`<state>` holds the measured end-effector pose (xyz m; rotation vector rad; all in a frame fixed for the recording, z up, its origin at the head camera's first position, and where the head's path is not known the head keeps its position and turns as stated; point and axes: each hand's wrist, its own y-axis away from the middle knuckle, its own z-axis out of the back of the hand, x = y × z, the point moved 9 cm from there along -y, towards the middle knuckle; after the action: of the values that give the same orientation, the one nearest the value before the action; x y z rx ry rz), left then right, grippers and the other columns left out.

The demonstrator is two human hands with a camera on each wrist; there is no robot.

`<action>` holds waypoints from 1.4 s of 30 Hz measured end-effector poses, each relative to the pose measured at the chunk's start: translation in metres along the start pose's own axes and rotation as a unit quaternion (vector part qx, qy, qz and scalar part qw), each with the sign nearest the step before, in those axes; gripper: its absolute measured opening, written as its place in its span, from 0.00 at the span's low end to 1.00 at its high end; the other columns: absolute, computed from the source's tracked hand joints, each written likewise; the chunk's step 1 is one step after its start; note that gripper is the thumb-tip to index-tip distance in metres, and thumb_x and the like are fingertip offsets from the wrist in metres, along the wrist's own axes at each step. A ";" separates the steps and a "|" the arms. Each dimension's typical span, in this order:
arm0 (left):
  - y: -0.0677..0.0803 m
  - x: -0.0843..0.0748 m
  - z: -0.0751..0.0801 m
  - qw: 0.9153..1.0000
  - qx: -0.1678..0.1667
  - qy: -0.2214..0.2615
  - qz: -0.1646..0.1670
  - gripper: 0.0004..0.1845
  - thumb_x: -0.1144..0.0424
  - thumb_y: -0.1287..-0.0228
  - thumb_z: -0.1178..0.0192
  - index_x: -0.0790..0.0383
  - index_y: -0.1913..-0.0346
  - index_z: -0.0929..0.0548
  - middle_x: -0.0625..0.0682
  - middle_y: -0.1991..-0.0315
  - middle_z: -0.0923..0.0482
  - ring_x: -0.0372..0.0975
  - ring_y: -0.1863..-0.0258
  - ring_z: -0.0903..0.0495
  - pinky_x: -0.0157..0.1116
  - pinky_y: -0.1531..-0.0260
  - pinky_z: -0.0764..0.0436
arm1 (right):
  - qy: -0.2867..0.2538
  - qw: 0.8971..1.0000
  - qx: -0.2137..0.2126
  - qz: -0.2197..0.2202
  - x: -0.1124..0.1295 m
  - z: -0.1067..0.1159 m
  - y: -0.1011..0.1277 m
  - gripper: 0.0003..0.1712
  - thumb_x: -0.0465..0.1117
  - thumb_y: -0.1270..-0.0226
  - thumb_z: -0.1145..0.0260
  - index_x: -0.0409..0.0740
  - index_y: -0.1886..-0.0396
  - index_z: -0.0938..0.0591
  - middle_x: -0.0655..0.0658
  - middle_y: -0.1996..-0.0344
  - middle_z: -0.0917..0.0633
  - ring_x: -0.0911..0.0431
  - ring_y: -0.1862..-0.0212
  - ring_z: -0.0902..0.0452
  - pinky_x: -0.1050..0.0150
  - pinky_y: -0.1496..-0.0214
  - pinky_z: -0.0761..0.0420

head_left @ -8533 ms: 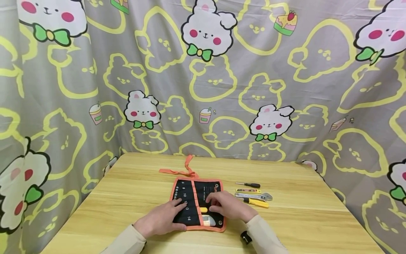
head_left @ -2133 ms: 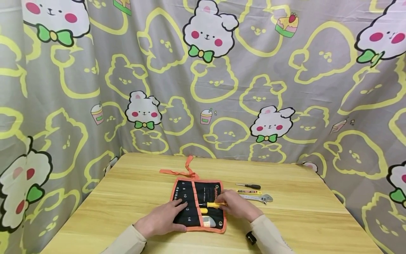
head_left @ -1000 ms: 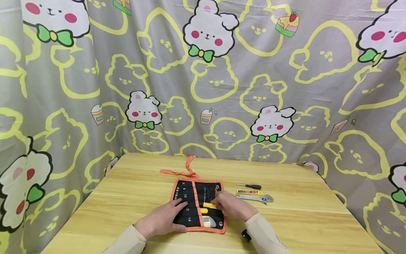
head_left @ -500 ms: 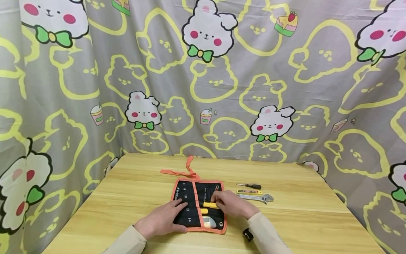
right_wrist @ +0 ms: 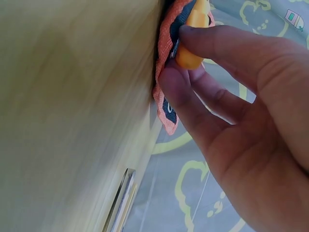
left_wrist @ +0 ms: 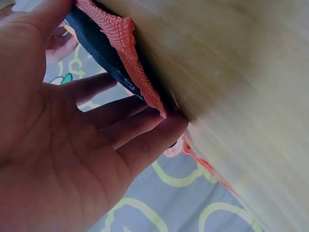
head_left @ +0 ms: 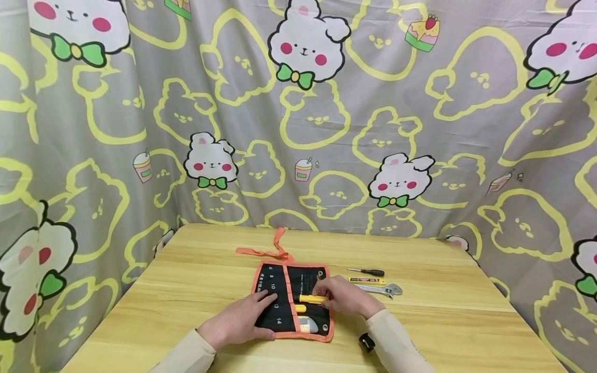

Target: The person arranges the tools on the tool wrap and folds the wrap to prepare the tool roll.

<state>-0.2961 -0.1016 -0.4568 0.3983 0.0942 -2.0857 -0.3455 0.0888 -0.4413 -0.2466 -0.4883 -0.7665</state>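
Note:
A black tool roll (head_left: 272, 290) with orange trim lies open on the wooden table (head_left: 186, 290). My left hand (head_left: 254, 311) rests flat on its left half, fingers straight; the left wrist view shows those fingers (left_wrist: 140, 130) against the roll's orange edge (left_wrist: 123, 43). My right hand (head_left: 326, 296) pinches a yellow-handled tool (head_left: 311, 299) over the roll's right half. In the right wrist view, thumb and fingers (right_wrist: 193, 92) pinch the yellow handle (right_wrist: 193, 34) beside the roll's trim (right_wrist: 166, 104). The tool's tip is hidden in the roll.
Right of the roll lie a small black-handled screwdriver (head_left: 368, 272), a yellow and black flat tool (head_left: 367, 281) and an adjustable wrench (head_left: 381, 290). The roll also holds another yellow handle (head_left: 300, 309) and a grey item (head_left: 308, 325). Orange ties (head_left: 272, 251) trail behind it. A patterned curtain surrounds the table.
The yellow-handled tool that lay by the wrench 8.5 s ago is now in my right hand at the roll. Over the last second that hand shifted only slightly. The left hand stayed put.

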 end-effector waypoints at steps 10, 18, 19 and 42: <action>0.000 0.001 0.001 1.000 0.000 0.007 0.000 0.50 0.33 0.42 0.33 0.57 0.22 0.34 0.66 0.26 0.34 0.60 0.31 0.29 0.58 0.36 0.26 | 0.046 0.999 -0.002 0.018 0.007 -0.001 -0.002 0.14 0.30 0.30 0.32 0.45 0.48 0.11 0.48 0.54 0.10 0.61 0.53 0.15 0.66 0.53 0.16; 0.002 0.000 0.000 1.000 0.000 0.005 0.000 0.50 0.32 0.41 0.33 0.58 0.23 0.33 0.66 0.26 0.35 0.60 0.31 0.29 0.58 0.36 0.25 | 0.074 0.997 -0.011 0.034 0.010 -0.004 -0.002 0.13 0.32 0.27 0.34 0.43 0.47 0.11 0.46 0.51 0.11 0.51 0.45 0.15 0.60 0.46 0.15; 0.002 0.000 -0.001 1.000 0.000 0.005 0.000 0.50 0.32 0.41 0.34 0.58 0.23 0.33 0.66 0.26 0.35 0.60 0.31 0.29 0.58 0.36 0.25 | 0.080 0.996 -0.012 0.034 0.010 -0.005 -0.002 0.13 0.32 0.27 0.34 0.44 0.47 0.11 0.47 0.51 0.11 0.51 0.46 0.16 0.60 0.47 0.15; 0.000 -0.003 0.000 1.000 -0.011 -0.015 -0.017 0.47 0.33 0.40 0.34 0.59 0.26 0.28 0.64 0.27 0.33 0.58 0.31 0.28 0.56 0.35 0.25 | 0.039 0.999 -0.025 0.008 0.010 -0.005 -0.006 0.11 0.31 0.26 0.35 0.41 0.48 0.15 0.49 0.61 0.13 0.66 0.62 0.21 0.67 0.57 0.17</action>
<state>-0.2943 -0.0989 -0.4559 0.3537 0.1069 -2.1212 -0.3415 0.0762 -0.4405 -0.2655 -0.3925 -0.7698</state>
